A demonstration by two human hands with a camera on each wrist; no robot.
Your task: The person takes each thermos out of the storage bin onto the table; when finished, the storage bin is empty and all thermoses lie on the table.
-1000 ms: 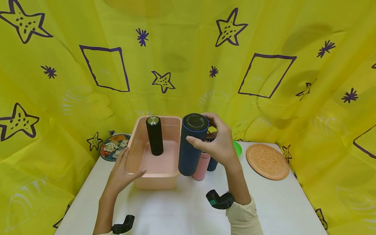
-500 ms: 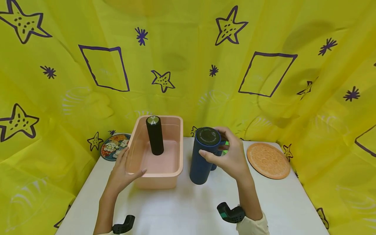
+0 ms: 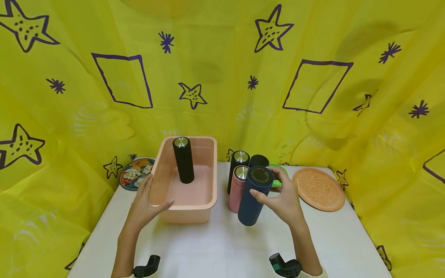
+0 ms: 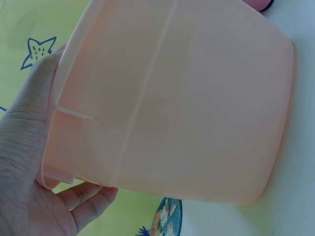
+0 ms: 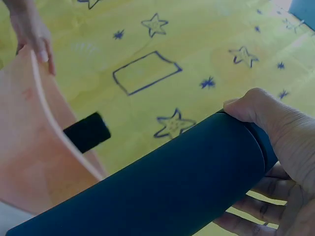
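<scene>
From head height we look forward and down over both hands, far enough to take in the whole table. At our left hand [image 4: 29, 162] we sit very close, facing the pink tub [image 4: 172, 98] wall. At our right hand [image 5: 280, 162] we look closely along the dark blue bottle [image 5: 162, 191] toward that same tub, the shared part.

Backdrop: yellow cloth [image 3: 215, 69] with purple stars and squares, on 3 sides
Furniture: white table [image 3: 226, 247]

Staged recording booth: yellow star-print cloth [image 3: 222, 69] draped behind & round white table [image 3: 222, 247].
</scene>
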